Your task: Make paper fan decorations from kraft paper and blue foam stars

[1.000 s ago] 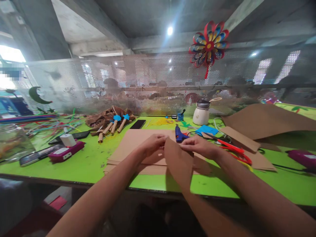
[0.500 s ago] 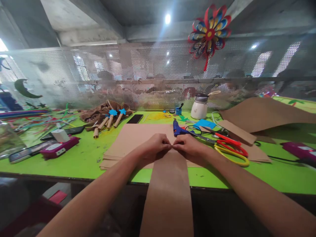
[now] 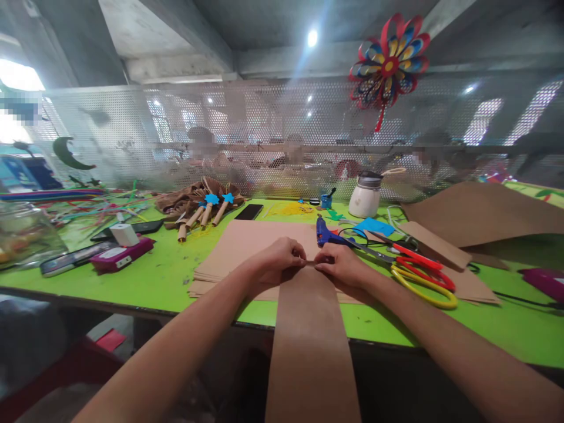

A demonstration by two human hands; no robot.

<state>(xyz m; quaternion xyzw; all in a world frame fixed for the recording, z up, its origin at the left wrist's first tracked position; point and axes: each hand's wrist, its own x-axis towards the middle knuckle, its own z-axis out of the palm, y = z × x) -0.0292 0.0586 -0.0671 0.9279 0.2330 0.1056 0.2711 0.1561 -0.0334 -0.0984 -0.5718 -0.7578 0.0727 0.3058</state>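
Observation:
A long strip of brown kraft paper (image 3: pixel 312 341) runs from the table's front edge down toward me. My left hand (image 3: pixel 282 258) pinches the left part of its far end, and my right hand (image 3: pixel 341 263) pinches the right part. Between the fingertips the end shows a narrow darker fold. Both hands are over a stack of brown paper sheets (image 3: pixel 240 244). Just beyond my right hand is a blue glue gun (image 3: pixel 326 232). To its right, scissors with red handles (image 3: pixel 425 270) and scissors with yellow handles (image 3: pixel 425 291) overlap.
On the green table (image 3: pixel 145 294) lie a purple power strip (image 3: pixel 121 257), phones, and pleated brown paper pieces with blue stars (image 3: pixel 211 201). A white jar (image 3: pixel 365 197) stands at the back. A large brown sheet (image 3: pixel 480 211) curls at right. A perforated screen (image 3: pixel 273 129) closes off the far side.
The view has shifted slightly left, so things sit further right. My fingertips have moved a little apart along the strip's end, and a narrow fold shows between them.

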